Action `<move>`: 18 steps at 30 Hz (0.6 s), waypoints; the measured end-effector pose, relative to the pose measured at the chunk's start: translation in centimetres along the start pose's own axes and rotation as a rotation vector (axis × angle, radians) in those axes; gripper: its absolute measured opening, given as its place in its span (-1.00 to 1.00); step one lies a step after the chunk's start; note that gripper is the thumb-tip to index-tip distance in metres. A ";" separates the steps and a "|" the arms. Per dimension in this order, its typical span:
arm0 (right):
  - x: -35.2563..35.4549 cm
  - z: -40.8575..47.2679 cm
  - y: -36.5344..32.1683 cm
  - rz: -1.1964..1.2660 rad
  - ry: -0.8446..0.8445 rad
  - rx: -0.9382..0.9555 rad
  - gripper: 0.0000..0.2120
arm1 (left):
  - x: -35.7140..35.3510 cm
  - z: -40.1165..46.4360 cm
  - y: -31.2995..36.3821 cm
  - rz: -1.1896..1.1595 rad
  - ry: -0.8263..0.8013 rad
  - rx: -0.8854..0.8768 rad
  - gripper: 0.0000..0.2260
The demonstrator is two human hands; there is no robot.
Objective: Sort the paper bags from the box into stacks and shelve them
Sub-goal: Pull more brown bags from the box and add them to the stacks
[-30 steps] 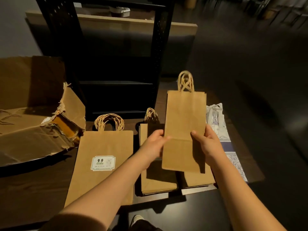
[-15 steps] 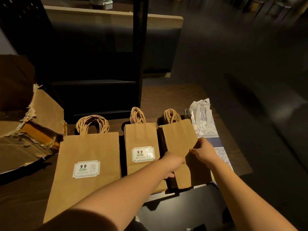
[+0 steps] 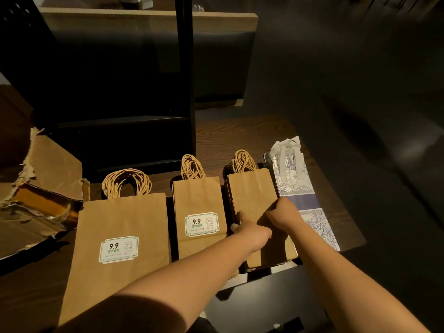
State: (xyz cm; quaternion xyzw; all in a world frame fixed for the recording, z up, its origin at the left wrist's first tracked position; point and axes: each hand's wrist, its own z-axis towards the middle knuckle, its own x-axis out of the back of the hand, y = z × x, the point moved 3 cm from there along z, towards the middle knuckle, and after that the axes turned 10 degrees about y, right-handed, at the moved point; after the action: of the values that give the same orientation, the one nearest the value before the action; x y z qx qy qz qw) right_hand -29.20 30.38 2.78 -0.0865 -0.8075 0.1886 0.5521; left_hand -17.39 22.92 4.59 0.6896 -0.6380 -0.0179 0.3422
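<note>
Plain bag stack (image 3: pixel 252 191), left hand (image 3: pixel 249 230) and right hand (image 3: pixel 286 211) fingers clamped on it

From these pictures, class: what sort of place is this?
Probably a shop's stockroom or back area: stacks of labelled paper bags sorted on a table, a torn cardboard box, and dark shelving behind.

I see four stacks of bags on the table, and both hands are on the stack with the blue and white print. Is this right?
Not quite. In the head view the left hand and right hand are on the plain brown stack, third from the left. The blue and white printed stack lies just right of it, untouched. The four stacks on the table are correct.
</note>
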 end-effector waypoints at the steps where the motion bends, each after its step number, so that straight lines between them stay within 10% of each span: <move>1: -0.1 0.1 -0.2 -0.003 -0.007 -0.003 -0.93 | 0.0 0.1 0.0 0.003 0.003 0.003 -0.09; 18: 1.4 -2.1 -5.2 -0.011 0.176 0.264 -0.58 | 4.7 -0.8 2.8 -0.018 0.027 -0.311 -0.17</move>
State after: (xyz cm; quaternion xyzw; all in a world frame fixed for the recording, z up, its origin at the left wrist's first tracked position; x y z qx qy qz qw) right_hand -27.43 26.62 6.76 -0.0251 -0.7247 0.2817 0.6284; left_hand -18.54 19.23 8.53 0.6339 -0.6167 -0.1102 0.4535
